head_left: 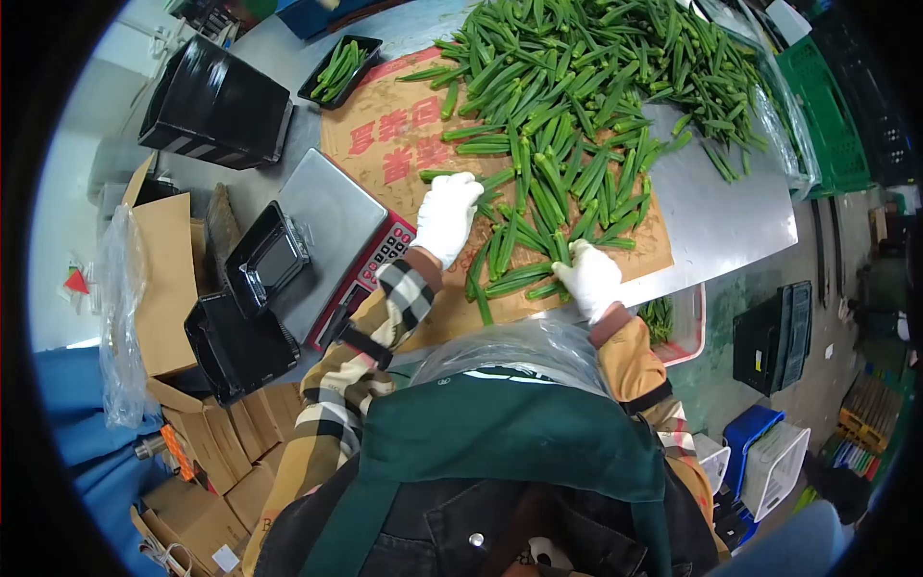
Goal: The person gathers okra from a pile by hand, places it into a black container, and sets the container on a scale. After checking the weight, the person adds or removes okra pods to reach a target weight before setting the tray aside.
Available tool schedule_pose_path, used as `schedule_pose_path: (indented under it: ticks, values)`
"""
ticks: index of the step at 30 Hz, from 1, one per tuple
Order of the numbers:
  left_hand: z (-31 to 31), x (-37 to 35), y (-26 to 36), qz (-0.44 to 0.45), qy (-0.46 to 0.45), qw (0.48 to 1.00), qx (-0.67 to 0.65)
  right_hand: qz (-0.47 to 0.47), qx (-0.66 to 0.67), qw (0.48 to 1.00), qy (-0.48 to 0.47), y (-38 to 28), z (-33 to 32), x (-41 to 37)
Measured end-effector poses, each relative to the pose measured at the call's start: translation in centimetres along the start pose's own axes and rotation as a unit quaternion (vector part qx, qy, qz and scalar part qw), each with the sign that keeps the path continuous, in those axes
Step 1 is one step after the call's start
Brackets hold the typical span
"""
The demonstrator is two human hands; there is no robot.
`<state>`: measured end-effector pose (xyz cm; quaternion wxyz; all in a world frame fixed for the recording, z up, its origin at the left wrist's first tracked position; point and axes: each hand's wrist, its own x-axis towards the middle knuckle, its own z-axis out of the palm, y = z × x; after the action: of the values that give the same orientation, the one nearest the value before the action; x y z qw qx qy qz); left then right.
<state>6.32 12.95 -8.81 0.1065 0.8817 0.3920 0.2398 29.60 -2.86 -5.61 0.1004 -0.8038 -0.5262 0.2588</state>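
Note:
Green okra pods lie loose over a flattened cardboard sheet on the metal table, heaped thickest at the far side. My left hand, in a white glove, is curled closed at the left edge of the spread. Pods show on either side of its fingers, but whatever is inside the hand is hidden. Also gloved in white, my right hand is at the near edge of the okra. Its fingers are closed on the end of a pod, partly covered by the glove.
Left of the cardboard stands a digital scale with a black plastic tray at its edge. Another black tray holds okra. Stacked black trays, cardboard boxes and a green crate surround the table.

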Motion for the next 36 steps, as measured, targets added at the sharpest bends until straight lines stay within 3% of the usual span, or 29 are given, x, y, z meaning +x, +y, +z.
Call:
schedule_pose_path:
  ticks: [3, 4, 7, 8, 9, 11, 13, 14, 15, 18, 21, 24, 27, 29, 31, 32, 33, 35, 36]
  values:
    - [1.0, 0.5, -0.4, -0.04, -0.113, 0.988, 0.094, 0.008, -0.083, 0.996, 0.011, 0.5, 2.8, 0.3]
    - [0.8, 0.9, -0.4, -0.064, -0.151, 0.979, 0.12, 0.008, -0.047, 0.999, -0.008, 0.5, 2.2, 0.3]
    - [-2.3, 0.5, 1.0, -0.09, -0.017, 0.994, 0.066, 0.024, 0.056, 0.994, -0.085, 2.3, -0.1, 0.4]
    - [-2.9, -0.2, 0.5, -0.083, 0.002, 0.997, 0.012, 0.002, 0.075, 0.996, -0.045, 3.8, 0.3, 0.6]
    - [-3.3, -1.1, 0.3, -0.149, -0.056, 0.985, -0.067, -0.021, 0.093, 0.995, -0.004, 5.4, 1.3, 0.9]
    - [-5.8, -2.5, 1.9, -0.274, -0.166, 0.921, -0.223, 0.007, 0.22, 0.974, -0.054, 5.8, 1.1, 1.5]
    - [-5.4, -5.0, 3.5, -0.292, -0.217, 0.911, -0.194, 0.063, 0.348, 0.924, -0.146, 2.7, -1.9, 1.2]
    - [-5.3, -6.0, 4.8, -0.29, -0.249, 0.909, -0.165, 0.014, 0.282, 0.954, -0.105, 1.7, -1.8, 1.3]
    - [-5.0, -7.0, 6.0, -0.288, -0.281, 0.906, -0.134, -0.079, 0.195, 0.978, 0.007, 0.7, -0.8, 1.0]
    - [-2.0, -10.0, 8.8, -0.25, -0.251, 0.934, -0.054, -0.241, 0.081, 0.967, -0.01, -0.5, 2.7, 1.1]
    - [-0.9, -10.8, 8.5, -0.196, -0.231, 0.953, -0.025, -0.256, -0.085, 0.96, -0.073, -0.9, 5.4, 1.8]
    - [-0.5, -12.4, 7.4, -0.202, -0.223, 0.954, 0.002, -0.261, -0.048, 0.963, -0.042, -0.3, 3.6, 1.9]
    - [-2.0, -13.1, 6.4, -0.204, -0.16, 0.964, -0.068, -0.227, 0.034, 0.972, -0.047, 0.4, 0.2, 1.1]
    - [-3.7, -12.1, 5.8, -0.266, -0.133, 0.948, -0.117, -0.215, 0.096, 0.972, -0.025, 2.1, -0.3, 0.8]
    - [-4.6, -11.0, 5.1, -0.368, -0.114, 0.895, -0.226, -0.198, 0.115, 0.973, -0.038, 2.4, -0.6, -0.2]
    - [-5.8, -9.5, 5.6, -0.371, -0.116, 0.896, -0.217, -0.252, 0.09, 0.963, -0.033, 2.5, -0.4, -0.7]
    - [-5.3, -9.0, 5.6, -0.337, -0.083, 0.914, -0.21, -0.306, 0.065, 0.949, -0.028, 2.5, 0.0, -1.2]
    - [-3.0, -8.6, 5.5, -0.268, -0.017, 0.943, -0.194, -0.286, -0.097, 0.952, -0.055, 2.7, 2.8, -1.8]
    - [-1.1, -9.1, 5.2, -0.227, -0.007, 0.962, -0.153, -0.251, -0.097, 0.961, -0.056, 3.6, 5.1, -1.5]
